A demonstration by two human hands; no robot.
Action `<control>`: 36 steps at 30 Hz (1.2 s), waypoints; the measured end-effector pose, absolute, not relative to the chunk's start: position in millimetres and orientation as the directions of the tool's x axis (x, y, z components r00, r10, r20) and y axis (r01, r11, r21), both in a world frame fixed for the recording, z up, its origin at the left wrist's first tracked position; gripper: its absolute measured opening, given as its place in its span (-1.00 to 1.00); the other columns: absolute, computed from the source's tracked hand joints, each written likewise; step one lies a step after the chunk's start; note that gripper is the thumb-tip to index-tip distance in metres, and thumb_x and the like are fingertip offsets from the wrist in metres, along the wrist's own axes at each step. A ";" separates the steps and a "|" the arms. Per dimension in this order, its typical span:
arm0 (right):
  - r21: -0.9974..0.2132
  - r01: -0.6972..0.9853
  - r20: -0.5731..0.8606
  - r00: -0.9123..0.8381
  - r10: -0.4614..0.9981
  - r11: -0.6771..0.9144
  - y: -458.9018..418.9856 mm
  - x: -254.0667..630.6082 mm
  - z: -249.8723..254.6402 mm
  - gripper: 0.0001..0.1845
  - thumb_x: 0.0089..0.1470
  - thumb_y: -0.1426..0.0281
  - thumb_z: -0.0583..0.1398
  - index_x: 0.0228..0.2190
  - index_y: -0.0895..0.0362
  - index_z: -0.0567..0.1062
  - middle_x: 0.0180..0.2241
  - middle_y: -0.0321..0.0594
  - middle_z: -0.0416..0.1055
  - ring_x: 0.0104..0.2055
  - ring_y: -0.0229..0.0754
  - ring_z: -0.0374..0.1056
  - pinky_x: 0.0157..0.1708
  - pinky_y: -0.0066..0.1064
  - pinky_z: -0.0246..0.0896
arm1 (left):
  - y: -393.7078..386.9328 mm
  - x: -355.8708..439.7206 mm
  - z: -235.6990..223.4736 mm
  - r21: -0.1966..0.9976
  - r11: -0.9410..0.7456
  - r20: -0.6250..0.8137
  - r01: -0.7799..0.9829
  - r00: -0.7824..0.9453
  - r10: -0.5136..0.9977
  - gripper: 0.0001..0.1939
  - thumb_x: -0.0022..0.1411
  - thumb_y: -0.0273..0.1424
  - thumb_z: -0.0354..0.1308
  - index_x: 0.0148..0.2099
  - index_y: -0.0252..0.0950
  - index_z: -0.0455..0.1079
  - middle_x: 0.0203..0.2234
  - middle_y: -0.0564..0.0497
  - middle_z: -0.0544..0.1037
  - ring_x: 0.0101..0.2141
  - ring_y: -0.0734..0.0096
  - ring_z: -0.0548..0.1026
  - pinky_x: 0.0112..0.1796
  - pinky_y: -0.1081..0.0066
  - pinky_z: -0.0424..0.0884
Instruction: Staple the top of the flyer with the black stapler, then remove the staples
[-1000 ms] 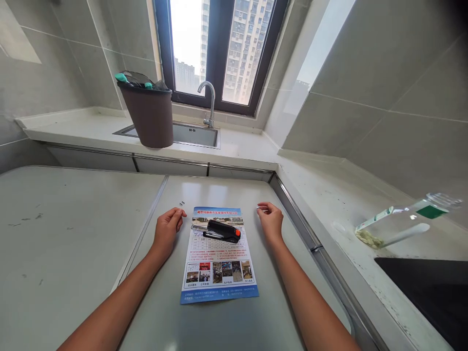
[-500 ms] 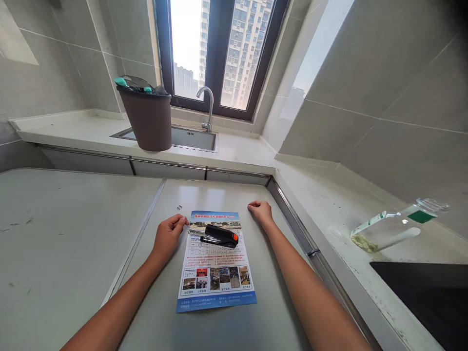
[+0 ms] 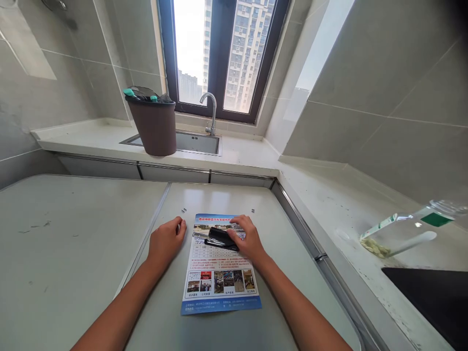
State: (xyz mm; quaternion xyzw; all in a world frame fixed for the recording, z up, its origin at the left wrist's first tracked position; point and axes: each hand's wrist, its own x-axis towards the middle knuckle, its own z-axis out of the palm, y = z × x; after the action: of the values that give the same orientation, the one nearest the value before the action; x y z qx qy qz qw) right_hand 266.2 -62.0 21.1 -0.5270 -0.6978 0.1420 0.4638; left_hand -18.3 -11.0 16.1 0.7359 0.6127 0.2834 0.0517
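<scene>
A printed flyer (image 3: 219, 278) with a blue border lies flat on the grey table (image 3: 73, 243) in front of me. A black stapler (image 3: 219, 238) rests across its upper part. My right hand (image 3: 247, 238) lies over the stapler's right end, fingers curled around it. My left hand (image 3: 166, 242) rests on the table just left of the flyer's top corner, fingers loosely curled with the tips pinched together; what they hold, if anything, is too small to see. Small metal staples (image 3: 183, 210) lie above the left hand and another staple (image 3: 252, 210) above the right.
A brown bin (image 3: 153, 126) stands on the white counter beside the sink (image 3: 199, 143) and tap (image 3: 211, 113) under the window. A clear bottle (image 3: 402, 229) lies on the right counter, near a black hob (image 3: 431, 297). A metal rail (image 3: 310, 243) borders the table's right edge.
My right hand has come in from the table right of the flyer and closed over the stapler's right end, leaving a staple on the table. The left hand has stayed put.
</scene>
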 end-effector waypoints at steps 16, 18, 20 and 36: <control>-0.565 0.586 0.370 -0.449 0.813 0.581 -69.5 261.9 10.7 -0.50 0.18 0.36 0.27 0.15 0.07 0.40 0.04 -0.06 0.53 0.05 0.02 0.46 0.07 -0.12 0.35 | 8.1 -21.9 -14.1 0.183 -0.375 0.167 0.909 0.347 0.923 -0.39 0.44 -0.38 -0.17 0.48 -0.22 0.05 0.43 -0.10 0.12 0.41 -0.01 0.02 0.31 -0.15 -0.05; -0.551 0.594 0.375 -0.452 0.809 0.587 -68.8 262.3 9.8 -0.50 0.17 0.36 0.27 0.14 0.08 0.40 0.02 -0.05 0.53 0.03 0.02 0.47 0.06 -0.12 0.35 | 8.1 -21.9 -10.4 0.191 -0.373 0.204 0.908 0.335 0.920 -0.42 0.43 -0.39 -0.15 0.45 -0.23 0.12 0.37 -0.13 0.25 0.37 0.01 0.12 0.30 -0.12 0.01; -0.544 0.598 0.377 -0.452 0.808 0.589 -68.6 262.1 9.0 -0.52 0.17 0.36 0.27 0.13 0.08 0.41 0.01 -0.06 0.54 0.02 0.02 0.47 0.04 -0.13 0.36 | 8.4 -22.1 -5.8 0.217 -0.378 0.267 0.900 0.318 0.910 -0.47 0.41 -0.40 -0.11 0.38 -0.26 0.23 0.25 -0.18 0.40 0.27 0.03 0.30 0.26 -0.05 0.15; -0.548 0.598 0.395 -0.431 0.811 0.585 -67.8 259.9 7.3 -0.54 0.15 0.39 0.26 0.10 0.08 0.42 -0.02 -0.07 0.54 -0.01 -0.01 0.48 0.01 -0.18 0.38 | 11.3 -23.7 -19.1 0.153 -0.405 0.204 0.901 0.372 0.905 -0.42 0.47 -0.31 -0.17 0.48 -0.11 0.07 0.42 -0.03 0.12 0.40 0.00 0.07 0.29 -0.15 0.03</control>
State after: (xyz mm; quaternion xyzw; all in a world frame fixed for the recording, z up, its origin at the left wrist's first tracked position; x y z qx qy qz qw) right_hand 259.9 -67.8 7.3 -0.4246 -0.8297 0.1652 0.3227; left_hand -23.7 11.3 -19.1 0.8282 0.5454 0.1286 0.0080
